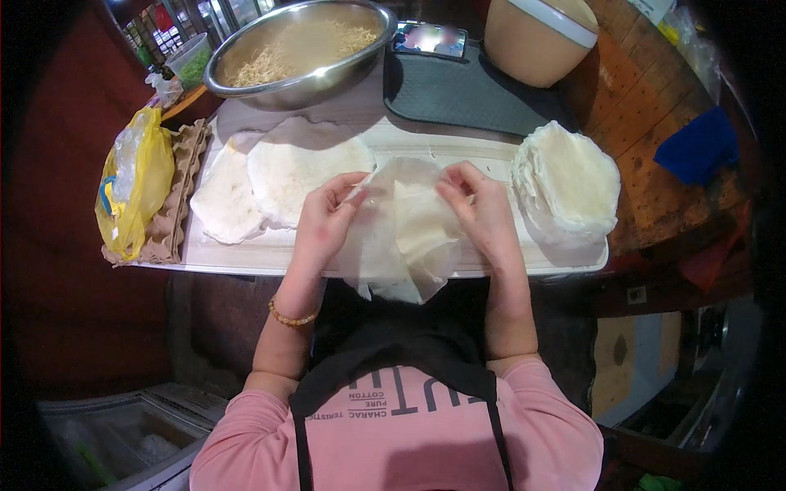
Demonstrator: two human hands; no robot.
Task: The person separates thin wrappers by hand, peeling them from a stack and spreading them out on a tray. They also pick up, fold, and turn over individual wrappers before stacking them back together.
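Pinching one translucent sheet (372,241) by its upper edges, up over the front of the white tabletop (246,260), with lower end dangling past the front edge. Gripping with two hands, set apart: clamped on its left side with left hand (332,211), on its right side with right hand (479,204). Showing a paler patch near the middle; can't tell if doubled over.

Can read "COTTON", "PURE" and "CHARAC TERISTIC" upside down on one pink shirt (401,446), plus big letters incl. "U" and "T", partly covered by one black apron (385,352). Wearing one beaded bracelet (292,315) on left wrist.

Counting two round sheets (311,168) lying overlapped on tabletop, near left hand. Near right hand, one thick stack (569,180) of similar sheets; can't count layers. Far left, one yellow plastic bag (147,180) on one cardboard egg tray (178,196).

Farther back, one big metal bowl (282,100) holding pale shreds (311,53); beside it, one clear tub (190,53) with green bits. Back right, one dark tray (467,90) with one phone (430,39) at its back edge, blurred on screen. Next to tray, one tan container (532,45) with white band. Far right, one blue item (696,149) by brown boards (630,139); can't tell what.
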